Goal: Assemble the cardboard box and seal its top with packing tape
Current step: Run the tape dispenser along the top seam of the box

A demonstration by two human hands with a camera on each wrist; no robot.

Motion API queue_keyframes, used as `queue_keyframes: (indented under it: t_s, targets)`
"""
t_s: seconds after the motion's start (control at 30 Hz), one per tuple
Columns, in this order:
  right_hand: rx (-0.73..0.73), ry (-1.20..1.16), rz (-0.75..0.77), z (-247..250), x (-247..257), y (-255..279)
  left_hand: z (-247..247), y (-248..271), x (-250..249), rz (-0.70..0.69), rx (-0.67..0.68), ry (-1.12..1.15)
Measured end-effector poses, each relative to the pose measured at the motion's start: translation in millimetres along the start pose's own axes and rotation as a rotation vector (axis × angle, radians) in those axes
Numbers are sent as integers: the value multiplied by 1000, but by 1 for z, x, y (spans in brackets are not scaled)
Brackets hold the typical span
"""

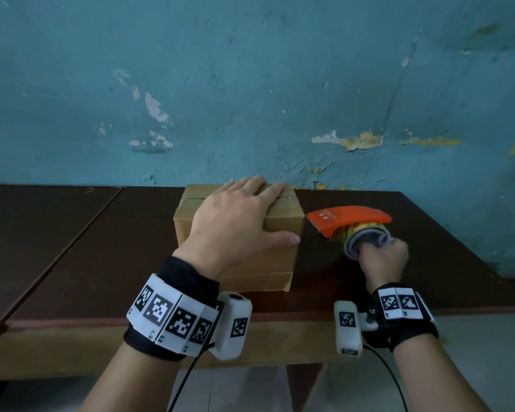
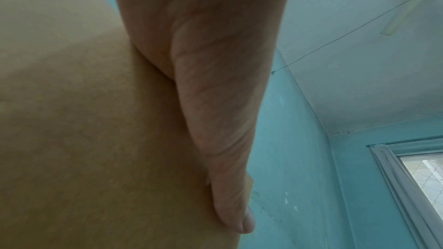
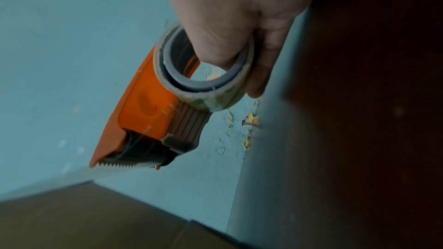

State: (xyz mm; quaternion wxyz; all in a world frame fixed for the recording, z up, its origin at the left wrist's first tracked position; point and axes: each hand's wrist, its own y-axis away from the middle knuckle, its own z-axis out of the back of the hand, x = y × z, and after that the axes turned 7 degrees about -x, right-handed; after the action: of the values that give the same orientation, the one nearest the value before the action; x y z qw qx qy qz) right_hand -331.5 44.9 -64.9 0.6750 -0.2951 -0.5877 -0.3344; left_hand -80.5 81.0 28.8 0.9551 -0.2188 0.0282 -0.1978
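Observation:
A closed brown cardboard box (image 1: 280,257) stands on the dark table (image 1: 101,248) near the wall. My left hand (image 1: 238,215) lies flat on the box top with straight fingers, the thumb (image 2: 230,186) along the near side of the box (image 2: 84,139). Right of the box, my right hand (image 1: 381,260) grips an orange tape dispenser (image 1: 348,218) by its tape roll (image 3: 208,75), fingers through the grey core. The dispenser's toothed blade (image 3: 124,165) points toward the box (image 3: 84,219) and hangs a little apart from its right edge.
A peeling teal wall (image 1: 250,99) rises directly behind the table. A second table section (image 1: 27,227) adjoins on the left. The table's front edge (image 1: 280,318) runs just under my wrists. A window (image 2: 422,177) shows in the left wrist view.

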Motion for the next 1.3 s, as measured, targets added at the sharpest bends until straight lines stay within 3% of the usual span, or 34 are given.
queue_keyframes:
  t_s: [0.57,0.7,0.9,1.0,1.07,1.13,1.3]
  targets:
    - [54,371,525,8,48,17,-1,1,-2,-13,-7,-15]
    - [214,339,419,14,59,18,-1,1,-2,-11,-8,-20]
    - [532,-223,62,19,70,22,-2,0,-3,-5,-11,-28]
    - [607,-354,-1,19,74,24,-3,0,-3,0,-15,-27]
    - [505,-333,43,10,74,29,-3,0,-3,-1,-19,-27]
    - [348,-268,198,1,73,38,-3,0,-3,-2,-22,-26]
    - [113,-163,573,-11,73,49,-6,0,-3,-5,-35,-32]
